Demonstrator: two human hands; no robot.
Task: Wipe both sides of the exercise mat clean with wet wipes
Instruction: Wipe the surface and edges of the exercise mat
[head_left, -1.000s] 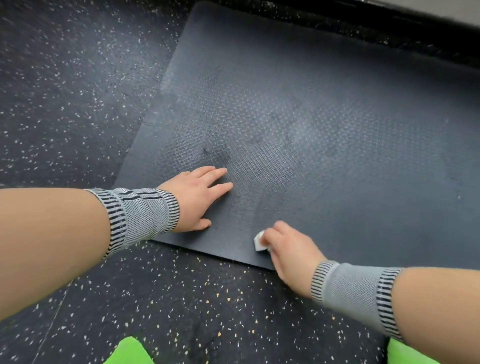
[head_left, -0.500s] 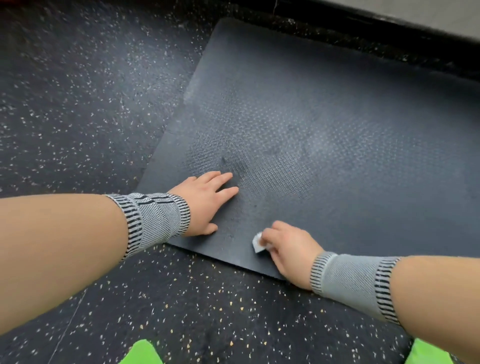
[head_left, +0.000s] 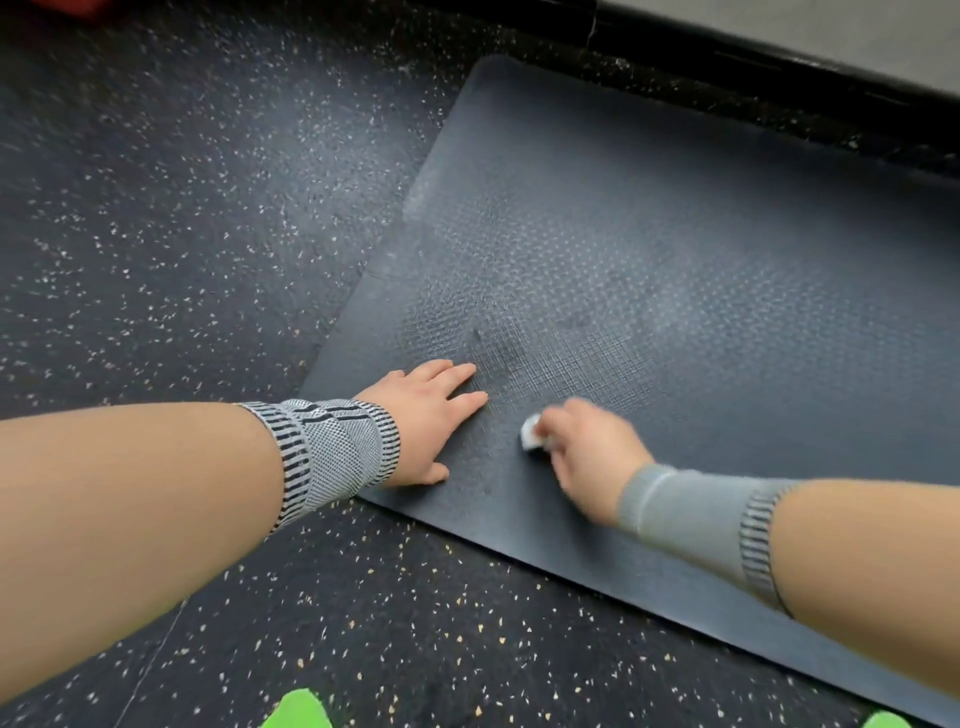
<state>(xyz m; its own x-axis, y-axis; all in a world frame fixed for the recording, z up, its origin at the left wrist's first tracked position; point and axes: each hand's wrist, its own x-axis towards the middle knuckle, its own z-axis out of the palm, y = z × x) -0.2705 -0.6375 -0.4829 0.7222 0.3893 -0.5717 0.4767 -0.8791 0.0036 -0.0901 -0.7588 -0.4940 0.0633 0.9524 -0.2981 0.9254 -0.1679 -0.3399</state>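
Dark mat is lying flat on the speckled floor, far edge near the wall base. Left hand is pressing on its near corner, fingers straight & together. Right hand, blurry, is sitting just beside it w/ fingers curled, pinching a small white wipe against the mat.

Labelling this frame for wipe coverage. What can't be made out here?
- wipe, head view: mostly hidden under the blurred right hand; its size and fold are unreadable.
- mat, head view: its right end is cut off by the frame edge; underside hidden.
- Mat under the left hand: covered by the flat palm.
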